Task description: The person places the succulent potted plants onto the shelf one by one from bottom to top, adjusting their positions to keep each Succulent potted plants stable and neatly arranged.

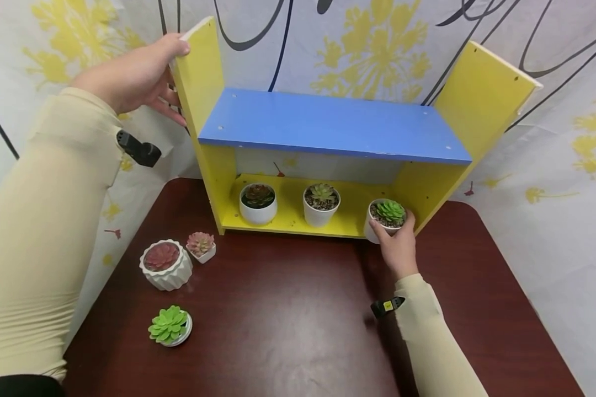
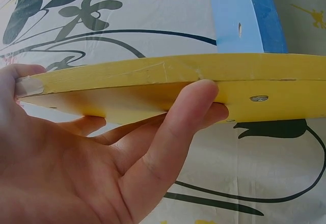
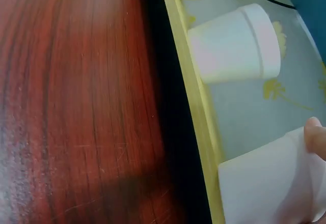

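A small shelf unit with yellow sides and a blue middle board (image 1: 328, 124) stands against the wall. My left hand (image 1: 141, 74) holds the top of its left side panel (image 1: 201, 71), thumb over the top end; in the left wrist view, fingers (image 2: 191, 107) lie against the panel's outer face and edge. My right hand (image 1: 399, 245) grips a white pot with a green succulent (image 1: 389, 212) at the right front of the yellow bottom board (image 1: 290, 225). In the right wrist view this pot (image 3: 270, 183) touches the board's front edge. Its far side is hidden.
On the bottom board stand a dark succulent in a round white pot (image 1: 258, 207) and a pale green one in a tapered pot (image 1: 320, 207). On the dark red table (image 1: 288, 314), at left, are a ribbed pot (image 1: 171, 273), a small pink succulent (image 1: 201, 245) and a bright green one (image 1: 169, 325).
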A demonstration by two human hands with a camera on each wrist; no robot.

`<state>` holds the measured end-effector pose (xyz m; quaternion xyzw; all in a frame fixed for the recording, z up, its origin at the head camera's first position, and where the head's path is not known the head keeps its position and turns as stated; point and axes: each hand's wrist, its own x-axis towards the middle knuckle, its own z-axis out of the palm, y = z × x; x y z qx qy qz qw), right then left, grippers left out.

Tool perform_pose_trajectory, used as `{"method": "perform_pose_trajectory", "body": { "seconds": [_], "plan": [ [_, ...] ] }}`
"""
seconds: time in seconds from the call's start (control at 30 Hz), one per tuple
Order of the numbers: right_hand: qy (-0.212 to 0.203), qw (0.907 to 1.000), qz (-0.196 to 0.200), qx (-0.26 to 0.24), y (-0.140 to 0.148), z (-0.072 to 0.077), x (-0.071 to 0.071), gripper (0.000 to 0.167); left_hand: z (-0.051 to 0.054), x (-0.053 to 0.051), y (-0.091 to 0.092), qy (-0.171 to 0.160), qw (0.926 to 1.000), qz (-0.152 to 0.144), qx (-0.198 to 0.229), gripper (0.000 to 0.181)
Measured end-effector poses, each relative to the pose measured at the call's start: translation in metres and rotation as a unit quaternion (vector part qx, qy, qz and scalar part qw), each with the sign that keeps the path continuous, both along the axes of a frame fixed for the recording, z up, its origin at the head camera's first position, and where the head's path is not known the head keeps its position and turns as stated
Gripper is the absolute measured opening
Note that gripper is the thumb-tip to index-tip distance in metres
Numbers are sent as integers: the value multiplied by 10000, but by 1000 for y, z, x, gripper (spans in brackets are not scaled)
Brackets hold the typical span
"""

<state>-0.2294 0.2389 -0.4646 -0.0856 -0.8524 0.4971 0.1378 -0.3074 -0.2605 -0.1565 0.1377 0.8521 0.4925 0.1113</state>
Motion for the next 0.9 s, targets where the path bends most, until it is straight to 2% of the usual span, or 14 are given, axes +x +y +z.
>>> {"method": "perform_pose_trajectory", "body": {
  "seconds": [0.4, 0.63, 0.77, 0.9],
  "plan": [
    [66, 9999, -72, -51, -3, -4, -20, 105, -4, 2, 4, 69, 9999, -67, -71, 45],
    [107, 9998, -139, -88, -5, -4, -26, 106, -3, 2, 3, 105, 9999, -42, -70, 45],
    [-74, 9997, -148, -171, -4, -3, -23, 115, -3, 2, 5, 120, 9999, -42, -105, 46],
    [-238, 9974, -317, -600, -5, -4, -6, 123, -6, 3, 7, 107, 9998, -83, -139, 47]
  ]
}}
